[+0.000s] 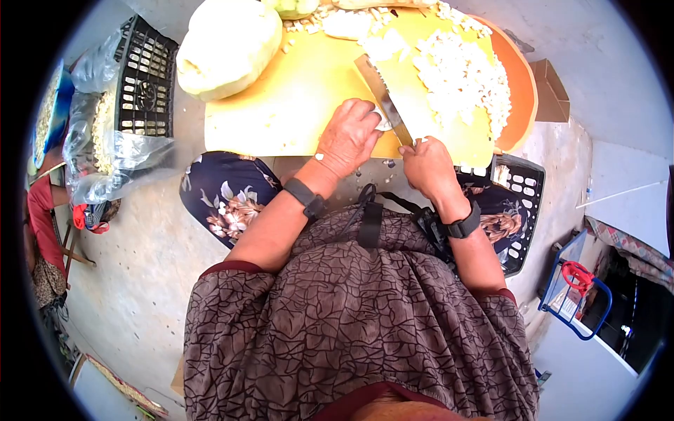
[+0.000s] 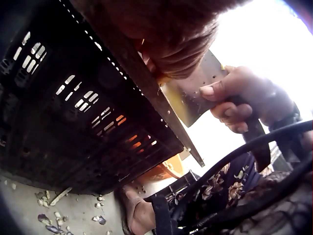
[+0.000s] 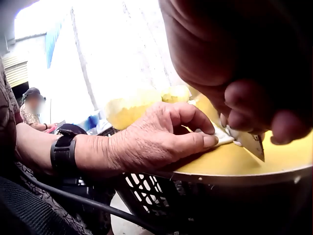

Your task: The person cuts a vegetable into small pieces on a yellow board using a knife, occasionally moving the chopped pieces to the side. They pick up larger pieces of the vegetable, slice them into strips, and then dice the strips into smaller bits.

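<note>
My right hand grips a cleaver by its handle, the blade reaching away over the yellow cutting board. Close beside the blade, my left hand holds a small white slice down on the board, pinched between thumb and fingers. In the right wrist view the blade stands right at the slice's edge. A heap of diced white pieces covers the board's right side. At its far left sits a large pale gourd.
A black crate stands under the board, and an orange basin curves past its right edge. On the left are another black crate and a clear plastic bag of pale pieces. Another person sits beyond.
</note>
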Demonstrator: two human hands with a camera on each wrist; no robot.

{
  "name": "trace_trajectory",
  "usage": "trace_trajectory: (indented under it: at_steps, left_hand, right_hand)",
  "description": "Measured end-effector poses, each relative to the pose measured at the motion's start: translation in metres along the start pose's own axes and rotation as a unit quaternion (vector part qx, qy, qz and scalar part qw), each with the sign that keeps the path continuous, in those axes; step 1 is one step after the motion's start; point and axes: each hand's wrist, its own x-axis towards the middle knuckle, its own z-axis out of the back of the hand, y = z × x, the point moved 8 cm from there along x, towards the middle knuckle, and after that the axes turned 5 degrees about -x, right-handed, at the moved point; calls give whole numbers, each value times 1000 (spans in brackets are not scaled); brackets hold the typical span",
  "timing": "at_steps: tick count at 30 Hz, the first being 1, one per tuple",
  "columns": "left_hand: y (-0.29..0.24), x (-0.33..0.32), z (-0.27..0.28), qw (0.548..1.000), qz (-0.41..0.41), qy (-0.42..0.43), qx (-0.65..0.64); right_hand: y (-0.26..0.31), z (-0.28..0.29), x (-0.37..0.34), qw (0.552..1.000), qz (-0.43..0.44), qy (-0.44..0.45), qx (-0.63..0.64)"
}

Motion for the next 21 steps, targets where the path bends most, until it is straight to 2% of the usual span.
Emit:
trace_trajectory:
  at_steps: [2,5,8,11,21]
  left_hand:
    - [0,-1,3,1000,3,-7,-16]
    - [0,-1,9,999,16,-35,-36]
    - [1,-2,10,999,22,-17,-34]
    - [1,-2,8,1000,14,-10,-15]
    - [2,-3,5,1000,18,-7,-15]
  right_hand:
    - [-6,-2,0,998,-17,-18,51]
    - [-4,8,-4,998,-19,-36,43]
    - [3,15,-14,999,-3,-27,33]
    - [20,19,-23,998,54,-30,-28]
    - [14,-3,4,997,59,15,-48]
